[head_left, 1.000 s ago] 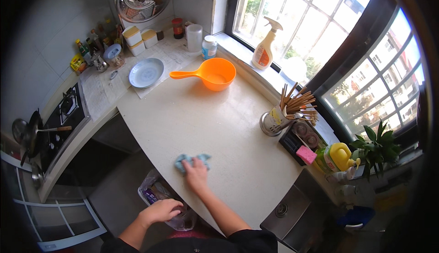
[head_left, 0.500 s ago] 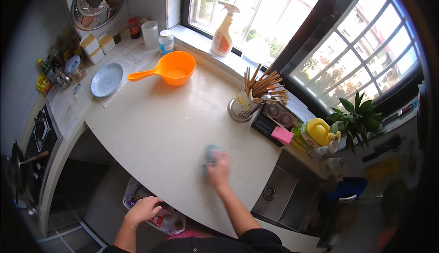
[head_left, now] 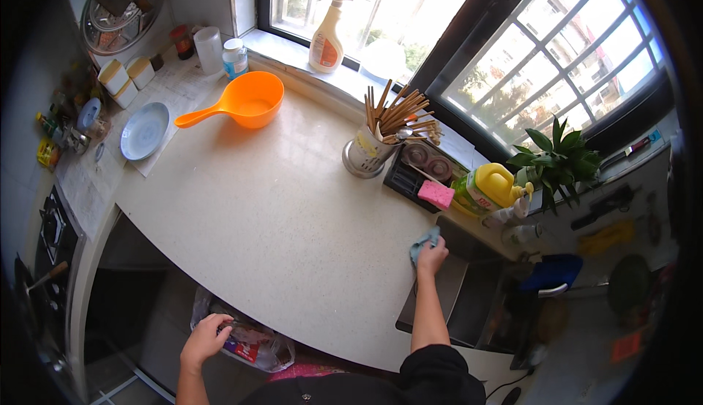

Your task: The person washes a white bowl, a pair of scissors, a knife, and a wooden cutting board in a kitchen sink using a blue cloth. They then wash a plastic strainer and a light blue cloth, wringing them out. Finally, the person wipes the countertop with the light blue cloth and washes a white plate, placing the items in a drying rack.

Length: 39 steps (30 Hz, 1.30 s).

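Observation:
My right hand grips a grey-blue cleaning cloth at the right end of the pale countertop, where it meets the metal sink. Part of the cloth bunches out past my fingertips. My left hand hovers by the counter's curved front edge, its fingers loosely bent and apart, with nothing visible in them. Below it, a clear plastic bag holds packaging.
An orange dipper and a pale blue plate sit at the back left. Along the window stand a spray bottle, a chopstick holder, a pink sponge, a yellow detergent jug and a plant.
My right hand has swept the cloth rightward from the middle of the counter to the sink's edge. The view has shifted slightly; my left hand stays near the front edge.

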Tool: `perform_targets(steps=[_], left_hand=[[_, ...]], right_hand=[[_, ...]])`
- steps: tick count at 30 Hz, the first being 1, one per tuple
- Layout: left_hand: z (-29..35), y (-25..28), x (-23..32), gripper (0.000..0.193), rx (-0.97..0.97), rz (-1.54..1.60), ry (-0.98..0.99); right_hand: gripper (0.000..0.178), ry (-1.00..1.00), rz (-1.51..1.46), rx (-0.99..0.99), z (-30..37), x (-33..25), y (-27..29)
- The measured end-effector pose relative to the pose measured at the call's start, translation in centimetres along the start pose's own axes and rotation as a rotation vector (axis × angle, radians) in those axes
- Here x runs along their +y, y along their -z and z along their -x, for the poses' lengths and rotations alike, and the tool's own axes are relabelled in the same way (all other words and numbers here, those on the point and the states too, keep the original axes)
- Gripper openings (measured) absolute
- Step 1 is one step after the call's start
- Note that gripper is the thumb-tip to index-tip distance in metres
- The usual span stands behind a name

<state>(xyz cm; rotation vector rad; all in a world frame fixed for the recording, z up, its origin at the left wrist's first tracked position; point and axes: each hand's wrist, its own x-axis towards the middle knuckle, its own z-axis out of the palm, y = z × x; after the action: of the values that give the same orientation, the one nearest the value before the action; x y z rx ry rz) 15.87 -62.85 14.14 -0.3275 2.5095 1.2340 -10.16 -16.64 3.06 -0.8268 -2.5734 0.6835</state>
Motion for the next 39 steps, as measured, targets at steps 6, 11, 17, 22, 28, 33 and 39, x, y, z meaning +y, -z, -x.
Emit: perform_targets(steps=[6,11,17,22,28,33,39], left_hand=[[-2.8,0.2,-2.2,0.018,0.162,0.104,-0.023],[-6.0,3.6,-7.0,0.013,0.392,0.653,0.110],[-16.3,13.0,-12.1,0.014,0.605,1.334,0.200],[-29.2,19.0,-14.3,0.021,0.795,1.774,0.143],[-36.2,21.8,-16.1,0.033,0.891,1.804,0.280],[-37.2,24.3,-18.8,0.022,0.824,1.881,0.316],[-34.6,23.7,-18.9,0.026,0.994,1.643,0.289]], right_hand=[[0.034,0.575,-0.155,-0.483,15.4,-6.8,2.7],[0.033,0.650,-0.004,-0.257,13.7,-4.5,1.6],[0.032,0.238,0.170,-0.113,1.0,8.1,7.0],[0.023,0.137,-0.061,-0.357,4.6,7.1,8.6],[0.030,0.097,-0.107,-0.631,9.2,5.9,9.2],[0.032,0.135,-0.127,-0.675,9.1,5.3,10.1],[0.035,0.111,-0.198,-0.764,8.0,6.2,10.1]])
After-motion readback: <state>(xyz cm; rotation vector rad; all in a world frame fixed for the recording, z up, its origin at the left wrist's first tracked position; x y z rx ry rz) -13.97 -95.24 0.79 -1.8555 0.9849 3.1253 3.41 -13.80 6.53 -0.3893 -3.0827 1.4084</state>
